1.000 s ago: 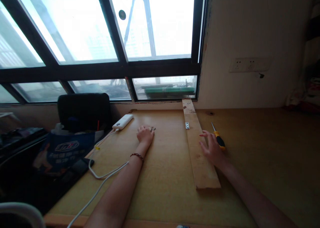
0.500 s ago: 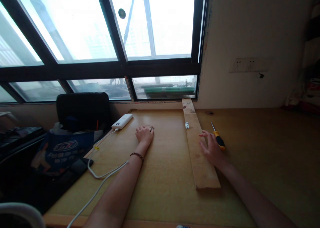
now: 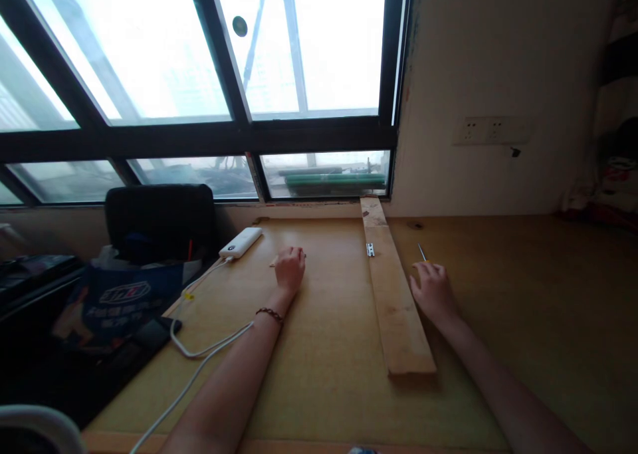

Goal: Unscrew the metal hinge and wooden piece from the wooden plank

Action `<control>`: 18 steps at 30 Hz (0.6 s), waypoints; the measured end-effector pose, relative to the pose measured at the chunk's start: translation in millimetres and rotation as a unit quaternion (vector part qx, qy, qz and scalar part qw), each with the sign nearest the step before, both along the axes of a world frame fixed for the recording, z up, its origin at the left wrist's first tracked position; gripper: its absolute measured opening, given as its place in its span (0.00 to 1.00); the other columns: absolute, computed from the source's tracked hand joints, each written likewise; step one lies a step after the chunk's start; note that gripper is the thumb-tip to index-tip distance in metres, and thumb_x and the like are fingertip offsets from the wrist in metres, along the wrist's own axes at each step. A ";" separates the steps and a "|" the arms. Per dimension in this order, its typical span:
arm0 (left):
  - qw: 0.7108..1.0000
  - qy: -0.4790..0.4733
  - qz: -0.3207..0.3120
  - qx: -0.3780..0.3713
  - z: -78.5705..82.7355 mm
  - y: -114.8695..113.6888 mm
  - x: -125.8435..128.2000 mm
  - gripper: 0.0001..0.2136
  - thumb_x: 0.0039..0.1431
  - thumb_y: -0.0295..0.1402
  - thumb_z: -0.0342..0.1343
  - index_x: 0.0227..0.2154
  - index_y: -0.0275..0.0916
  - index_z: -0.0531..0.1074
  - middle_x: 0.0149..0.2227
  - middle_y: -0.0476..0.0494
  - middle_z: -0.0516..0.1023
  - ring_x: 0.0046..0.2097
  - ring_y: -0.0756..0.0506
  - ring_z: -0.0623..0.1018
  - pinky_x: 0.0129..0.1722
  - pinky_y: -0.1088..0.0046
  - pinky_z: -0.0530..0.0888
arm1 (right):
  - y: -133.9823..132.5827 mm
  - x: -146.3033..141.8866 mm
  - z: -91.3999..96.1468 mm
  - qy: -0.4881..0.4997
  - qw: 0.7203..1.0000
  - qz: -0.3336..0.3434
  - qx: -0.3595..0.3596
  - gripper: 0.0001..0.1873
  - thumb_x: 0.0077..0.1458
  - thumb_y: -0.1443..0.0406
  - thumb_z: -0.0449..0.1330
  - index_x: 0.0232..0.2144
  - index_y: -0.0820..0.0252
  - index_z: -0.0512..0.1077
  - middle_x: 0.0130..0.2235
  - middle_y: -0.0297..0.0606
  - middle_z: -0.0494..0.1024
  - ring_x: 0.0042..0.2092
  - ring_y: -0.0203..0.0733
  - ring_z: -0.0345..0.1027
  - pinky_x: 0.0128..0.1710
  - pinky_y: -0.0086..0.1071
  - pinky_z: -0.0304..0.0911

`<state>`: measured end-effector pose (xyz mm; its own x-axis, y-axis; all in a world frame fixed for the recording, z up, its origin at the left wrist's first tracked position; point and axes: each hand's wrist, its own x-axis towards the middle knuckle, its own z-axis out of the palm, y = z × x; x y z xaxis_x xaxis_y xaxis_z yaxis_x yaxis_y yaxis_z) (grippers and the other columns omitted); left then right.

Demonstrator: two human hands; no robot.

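A blue bag (image 3: 112, 311) is sitting before a black chair back (image 3: 159, 218), a thin red thing (image 3: 190, 249) showing near its top; its contents are too dark to tell. A white power bank (image 3: 241, 242) is lying on the counter (image 3: 323, 387). The left hand (image 3: 290, 269) is bending its fingers downward; whether they are pinching anything, I cannot tell. A wooden board (image 3: 399, 308) is carrying a metal plate (image 3: 369, 249). Beside it, the right hand (image 3: 434, 291) is covering the handle of a screwdriver (image 3: 422, 252), fingers curving, their grip hidden.
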<state>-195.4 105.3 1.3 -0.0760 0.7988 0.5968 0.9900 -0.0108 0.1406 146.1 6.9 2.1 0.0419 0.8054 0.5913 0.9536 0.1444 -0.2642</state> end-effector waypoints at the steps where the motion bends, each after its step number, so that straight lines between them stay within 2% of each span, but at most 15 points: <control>1: 1.000 -0.008 -0.023 -0.004 0.4 -2.3 4.0 0.19 0.60 0.39 0.36 0.37 0.35 0.71 0.34 0.36 0.73 0.38 0.42 0.70 0.37 0.68 0.62 | 1.2 4.6 -1.8 -0.016 0.999 -0.032 -0.016 0.13 0.50 0.66 0.53 0.40 0.62 0.69 0.42 0.45 0.70 0.45 0.50 0.57 0.46 0.42 0.54; 4: 0.994 -0.060 -0.084 -0.022 -1.0 -10.3 20.5 0.19 0.60 0.40 0.36 0.35 0.37 0.72 0.28 0.40 0.74 0.32 0.45 0.72 0.31 0.72 0.61 | 3.2 15.5 -6.9 -0.042 0.991 -0.106 -0.072 0.13 0.50 0.67 0.54 0.40 0.59 0.71 0.44 0.45 0.69 0.44 0.50 0.56 0.42 0.39 0.53; 6: 0.984 -0.116 -0.133 -0.025 -3.4 -16.2 33.1 0.19 0.60 0.42 0.38 0.31 0.38 0.72 0.25 0.42 0.74 0.28 0.47 0.72 0.28 0.74 0.61 | 4.2 19.9 -9.5 -0.048 0.984 -0.127 -0.116 0.14 0.50 0.67 0.54 0.40 0.58 0.72 0.42 0.45 0.70 0.43 0.49 0.57 0.40 0.37 0.53; 8: 0.965 -0.183 -0.181 -0.040 -6.4 -21.4 45.8 0.20 0.58 0.44 0.40 0.26 0.37 0.71 0.21 0.46 0.72 0.25 0.49 0.70 0.26 0.75 0.60 | 5.8 22.3 -11.7 -0.045 0.979 -0.134 -0.149 0.14 0.51 0.67 0.52 0.40 0.57 0.72 0.40 0.45 0.70 0.41 0.47 0.59 0.38 0.35 0.54; 10: 0.934 -0.262 -0.231 -0.080 -9.9 -24.5 58.3 0.20 0.58 0.45 0.41 0.23 0.37 0.70 0.16 0.49 0.68 0.21 0.51 0.68 0.23 0.76 0.61 | 8.2 24.1 -14.3 -0.037 0.977 -0.133 -0.162 0.14 0.53 0.66 0.51 0.40 0.56 0.72 0.38 0.45 0.71 0.39 0.46 0.60 0.36 0.34 0.54; 11: 0.909 -0.310 -0.257 -0.106 -11.6 -24.6 64.8 0.19 0.57 0.44 0.42 0.23 0.37 0.69 0.16 0.49 0.68 0.19 0.51 0.68 0.22 0.76 0.61 | 9.6 25.0 -16.0 -0.033 0.978 -0.129 -0.160 0.14 0.53 0.67 0.50 0.40 0.56 0.72 0.37 0.45 0.71 0.38 0.45 0.60 0.36 0.34 0.54; 13: 0.843 -0.420 -0.300 -0.152 -14.0 -21.6 78.7 0.14 0.56 0.41 0.46 0.29 0.36 0.69 0.20 0.49 0.71 0.21 0.51 0.70 0.22 0.76 0.65 | 12.6 27.5 -20.7 -0.027 0.983 -0.119 -0.140 0.14 0.53 0.67 0.50 0.38 0.57 0.73 0.35 0.46 0.71 0.37 0.45 0.61 0.36 0.34 0.55; 15: 0.757 -0.539 -0.319 -0.188 -13.8 -13.9 93.8 0.10 0.53 0.37 0.51 0.33 0.35 0.68 0.27 0.44 0.74 0.26 0.50 0.74 0.27 0.74 0.70 | 15.5 30.4 -26.4 -0.017 0.988 -0.109 -0.108 0.13 0.52 0.67 0.50 0.37 0.58 0.73 0.34 0.47 0.70 0.36 0.46 0.62 0.35 0.36 0.56; 18: 0.610 -0.688 -0.298 -0.255 -8.2 3.7 116.6 0.09 0.51 0.34 0.55 0.32 0.33 0.67 0.31 0.38 0.75 0.32 0.48 0.76 0.36 0.70 0.73 | 19.6 33.2 -34.1 0.019 0.993 -0.092 -0.066 0.12 0.50 0.67 0.52 0.35 0.60 0.73 0.33 0.49 0.70 0.35 0.47 0.63 0.37 0.40 0.57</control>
<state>-78.8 108.9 -6.9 0.1700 0.9845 -0.0427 -0.2289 0.0816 0.9700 179.4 26.5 -32.0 0.2152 0.8526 0.4762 0.9498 -0.0693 -0.3050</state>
